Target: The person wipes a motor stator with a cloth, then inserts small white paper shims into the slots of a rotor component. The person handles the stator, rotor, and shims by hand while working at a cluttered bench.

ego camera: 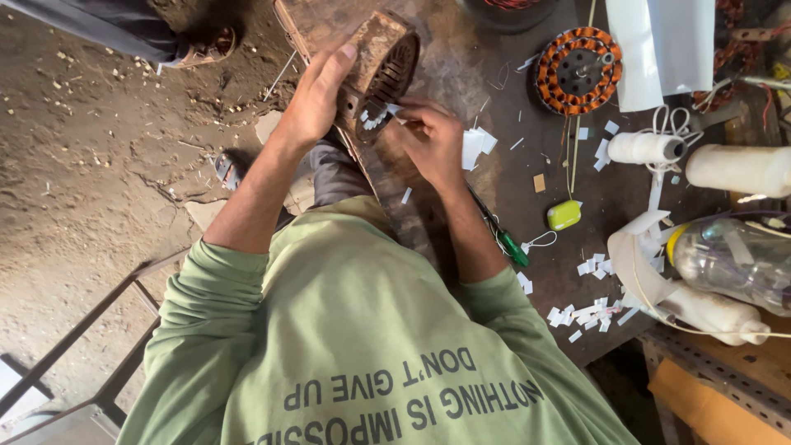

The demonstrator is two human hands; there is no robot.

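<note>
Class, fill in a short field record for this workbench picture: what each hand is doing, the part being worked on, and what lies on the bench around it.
Left hand: left hand grips the rusty stator on its outer side, holding it on edge.
Right hand: right hand pinches a white paper slip at the stator's slots.
Bench: dark bench strewn with paper slips.
Nearby: wound stator, green screwdriver, green tape measure, thread spool, plastic bottle.
</note>
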